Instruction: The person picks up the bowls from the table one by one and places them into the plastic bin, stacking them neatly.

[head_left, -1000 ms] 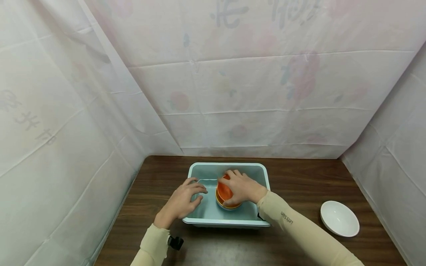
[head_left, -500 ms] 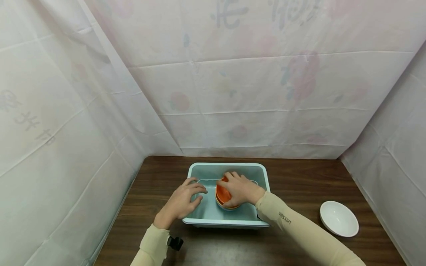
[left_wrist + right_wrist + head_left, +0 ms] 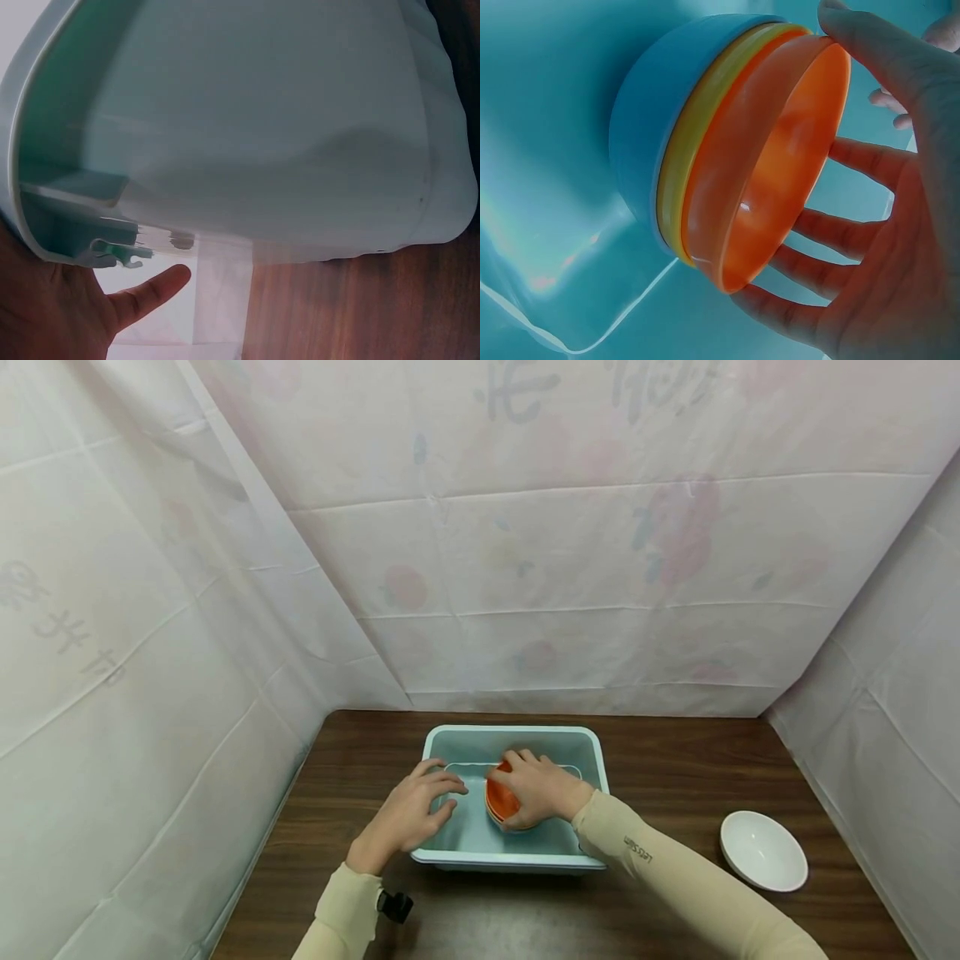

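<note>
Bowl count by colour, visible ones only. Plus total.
Orange bowl: 1, in the tub, touched by the right hand
Yellow bowl: 1, in the tub
Blue bowl: 1, in the tub
White bowl: 1, on the table, outside the tub
Total: 4

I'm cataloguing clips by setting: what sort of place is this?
Probably a makeshift recording booth: pale sheets screen three sides of a wood-grain table, where a plastic tub and white bowl sit.
</note>
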Action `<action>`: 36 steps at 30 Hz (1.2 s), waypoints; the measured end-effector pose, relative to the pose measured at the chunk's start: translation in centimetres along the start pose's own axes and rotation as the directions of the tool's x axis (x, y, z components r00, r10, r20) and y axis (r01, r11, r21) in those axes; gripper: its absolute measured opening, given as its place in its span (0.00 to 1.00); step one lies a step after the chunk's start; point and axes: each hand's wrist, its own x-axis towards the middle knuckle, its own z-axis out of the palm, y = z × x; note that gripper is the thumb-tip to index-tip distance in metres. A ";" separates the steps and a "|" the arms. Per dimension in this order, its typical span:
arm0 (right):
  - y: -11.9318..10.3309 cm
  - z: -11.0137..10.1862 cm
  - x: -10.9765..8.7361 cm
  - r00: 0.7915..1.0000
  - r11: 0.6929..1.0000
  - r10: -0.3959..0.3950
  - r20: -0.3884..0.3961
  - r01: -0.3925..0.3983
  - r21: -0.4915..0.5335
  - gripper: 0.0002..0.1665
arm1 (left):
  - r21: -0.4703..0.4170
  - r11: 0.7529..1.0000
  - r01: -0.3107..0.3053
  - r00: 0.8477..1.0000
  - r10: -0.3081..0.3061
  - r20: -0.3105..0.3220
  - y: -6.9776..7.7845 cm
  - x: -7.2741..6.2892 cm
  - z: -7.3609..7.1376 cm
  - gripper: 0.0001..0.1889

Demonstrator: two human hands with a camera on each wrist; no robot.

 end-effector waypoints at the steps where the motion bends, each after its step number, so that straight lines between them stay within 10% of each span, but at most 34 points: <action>1: 0.0 0.1 0.0 1.000 1.000 0.001 0.001 -0.001 -0.004 0.51 | -0.001 1.000 0.000 1.000 0.000 0.001 0.0 0.0 0.0 0.11; 36: -0.3 -0.2 -0.2 1.000 1.000 0.010 0.012 -0.010 -0.018 0.51 | -0.012 1.000 0.015 1.000 -0.015 0.008 0.0 -0.1 0.0 0.11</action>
